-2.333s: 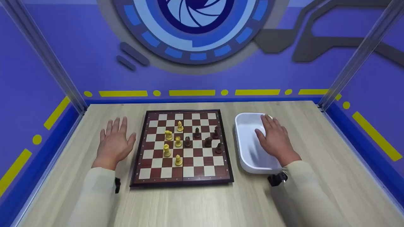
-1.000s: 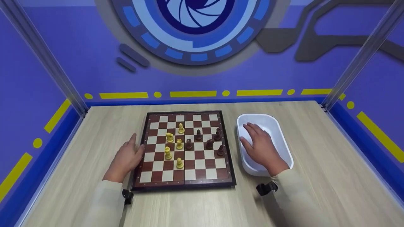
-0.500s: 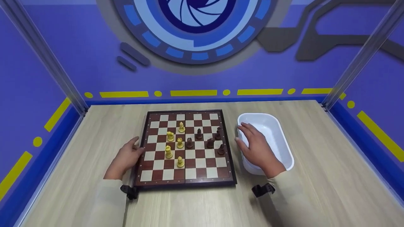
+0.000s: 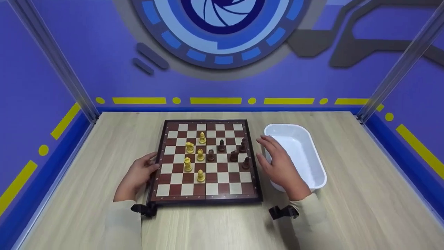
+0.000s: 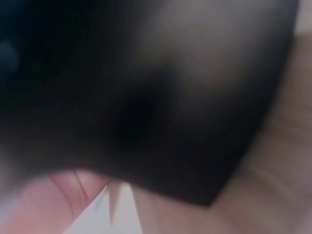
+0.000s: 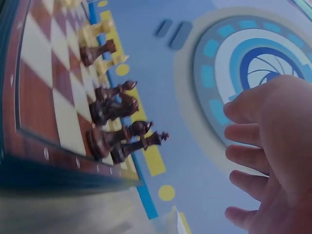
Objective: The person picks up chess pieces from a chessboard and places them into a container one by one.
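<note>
A brown-and-white chessboard (image 4: 229, 189) with a dark frame lies mid-table, bearing several yellow and several dark brown chess pieces. My left hand (image 4: 137, 173) holds the board's left edge, the thumb over the rim and the fingers bent against the side. Its wrist view is mostly blocked by something dark, with a bit of finger (image 5: 46, 202) at lower left. My right hand (image 4: 281, 168), fingers spread and loosely bent, hovers between the board and a white tray (image 4: 305, 156), holding nothing. Dark pieces such as a knight (image 6: 117, 108) stand near the board's right edge in the right wrist view.
The wooden table (image 4: 211, 225) is bounded by blue-purple panels (image 4: 222, 86) at the back and both sides. A yellow knight (image 4: 189, 147) and a yellow pawn (image 4: 201, 175) stand on the board's left half. My right forearm passes over the tray's near left corner.
My left hand has come right and down onto the board's left edge, its fingers bending. My right hand has moved left from over the tray towards the board. The pieces keep their squares.
</note>
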A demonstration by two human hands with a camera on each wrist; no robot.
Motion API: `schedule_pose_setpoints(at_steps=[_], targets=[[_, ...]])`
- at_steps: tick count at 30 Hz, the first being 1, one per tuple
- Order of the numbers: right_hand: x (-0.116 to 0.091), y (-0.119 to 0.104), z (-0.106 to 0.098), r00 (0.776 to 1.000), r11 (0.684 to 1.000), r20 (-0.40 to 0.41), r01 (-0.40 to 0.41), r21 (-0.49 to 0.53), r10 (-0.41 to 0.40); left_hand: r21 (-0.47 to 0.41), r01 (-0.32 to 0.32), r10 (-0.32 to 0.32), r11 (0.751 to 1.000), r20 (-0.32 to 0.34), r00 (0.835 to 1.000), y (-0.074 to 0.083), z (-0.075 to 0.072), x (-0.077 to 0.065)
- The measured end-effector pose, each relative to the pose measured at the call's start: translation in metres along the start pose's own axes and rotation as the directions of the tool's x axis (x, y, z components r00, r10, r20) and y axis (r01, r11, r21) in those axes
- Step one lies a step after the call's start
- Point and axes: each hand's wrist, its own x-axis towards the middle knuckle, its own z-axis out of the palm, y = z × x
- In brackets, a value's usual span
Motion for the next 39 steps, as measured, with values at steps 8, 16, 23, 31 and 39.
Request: schedule_pose_setpoints(at_steps=[8, 16, 23, 31, 39], targets=[[0.004, 0.002, -0.014, 1.0, 1.0, -0.014, -0.009, -0.013, 0.008, -0.023, -0.013, 0.014, 1.0, 0.025, 1.0, 0.013, 0.005, 0.004], [0.011, 0.006, -0.012, 0.999, 1.0, -0.033, 0.02, -0.013, -0.021, -0.002, -0.047, 0.047, 0.999, 0.013, 0.999, 0.014, 0.012, 0.006], [0.011, 0.002, 0.009, 1.0, 1.0, 0.001, 0.009, 0.02, -0.009, 0.004, -0.049, 0.049, 0.999, 0.009, 0.999, 0.006, 0.004, 0.002], [0.014, -0.005, 0.022, 0.995, 1.0, 0.1, 0.008, -0.028, -0.006, 0.062, -0.067, 0.069, 0.996, -0.029, 0.997, 0.004, 0.001, 0.002], [0.009, -0.006, 0.038, 0.995, 0.998, 0.094, -0.033, -0.051, 0.038, 0.061, -0.054, 0.056, 0.997, -0.047, 0.997, -0.005, 0.005, -0.005]])
